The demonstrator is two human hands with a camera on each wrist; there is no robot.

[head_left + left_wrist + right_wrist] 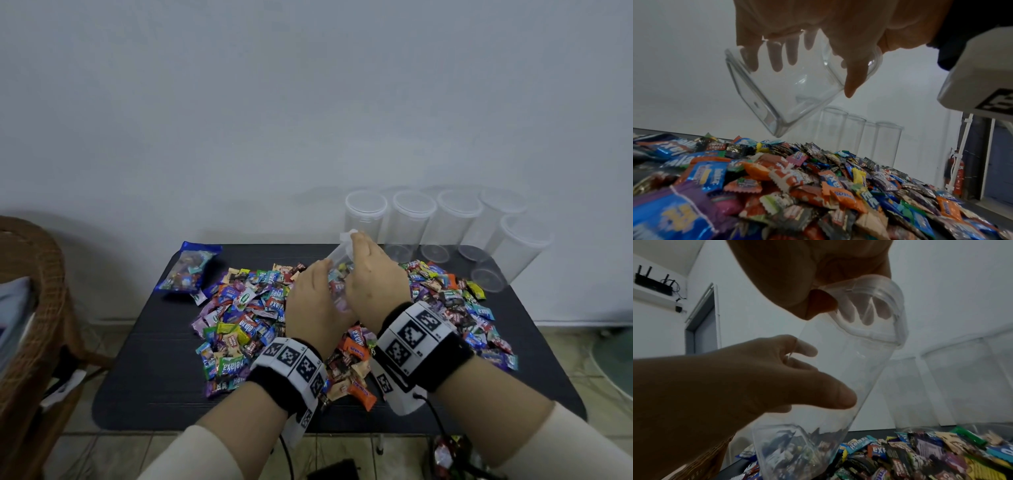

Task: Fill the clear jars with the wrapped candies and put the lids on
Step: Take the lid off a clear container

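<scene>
While lifted, held jar [337, 253]: tilted in the air above the middle of the candies [246, 315], base towards the pile and clear of it, top leaning far and left; nothing inside.
Lid [875, 335]: seated on the jar's upper end, under the right palm.
Right hand [373, 274]: curled over the lid from above, fingertips wrapped round its rim and showing through the plastic, thumb down the side wall.
Left hand [318, 301]: wrapped round the lower body of the jar, fingers on the far side, thumb on the near side; probably a light steadying hold, though firmness hard to judge from the wrist view.
Step in hand: most likely getting the lid off so that filling can start.
Handling: thin clear plastic, very light while empty, smooth and a bit slippery; walls likely to flex if squeezed mid-body.
Where to take hold: low on the body near the stiffer base with one hand, round the lid's rim with the other; once open, best stood upright among the sweets or held by the base.
Spare jars [411, 219]: five, lidded and empty, at the far right of the table [154, 359].
Bag of sweets [188, 267]: unopened, far left.
Wicker chair [34, 274]: off to the left.
</scene>
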